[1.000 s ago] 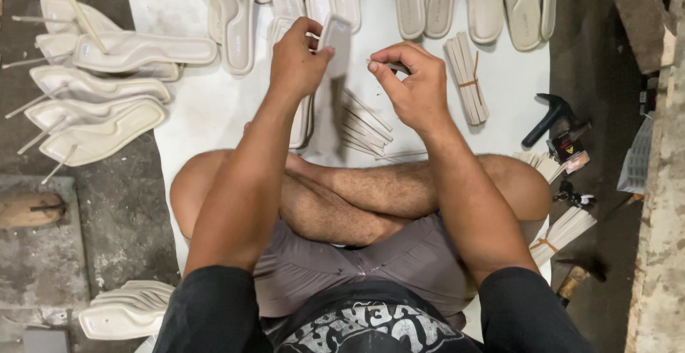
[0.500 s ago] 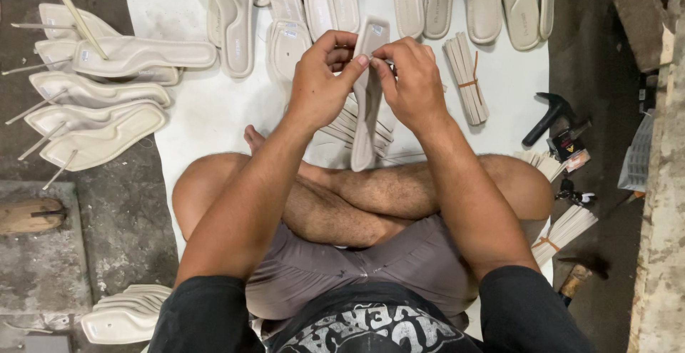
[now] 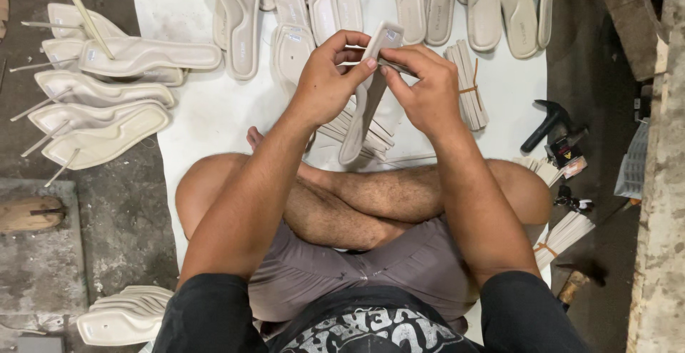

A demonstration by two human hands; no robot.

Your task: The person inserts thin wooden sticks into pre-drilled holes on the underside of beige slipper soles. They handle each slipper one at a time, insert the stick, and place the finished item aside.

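Both hands raised above crossed legs, sharing one long cream-coloured moulded shoe insole (image 3: pixel 367 96) held upright between them, heel end hanging toward the lap, toe end up near the fingertips. Left hand (image 3: pixel 327 82) curled narrowly round the insole's upper part, thumb and forefinger pinched at its edge. Right hand (image 3: pixel 421 85) likewise closed tight, fingertips pinching a thin pale strip (image 3: pixel 392 64) against the insole near the top; whether that strip is already fixed cannot be told. Likely risks from here: strip slipping out of line under uneven finger pressure, or the dangling insole twisting and dropping, since held only near one end. Just below the hands, loose pale strips (image 3: pixel 357 128) fanned on the white sheet (image 3: pixel 207 110) spread over the floor, a tied bundle of similar strips (image 3: pixel 467 85) just to the right. Beyond, a row of cream insoles (image 3: pixel 428 0) along the sheet's far edge. Off to the left on the bare concrete floor, a stack of cream soles with thin sticks (image 3: pixel 107 103) poking out. Well to the right, a black hammer (image 3: pixel 546 121) near more strip bundles (image 3: pixel 564 235).
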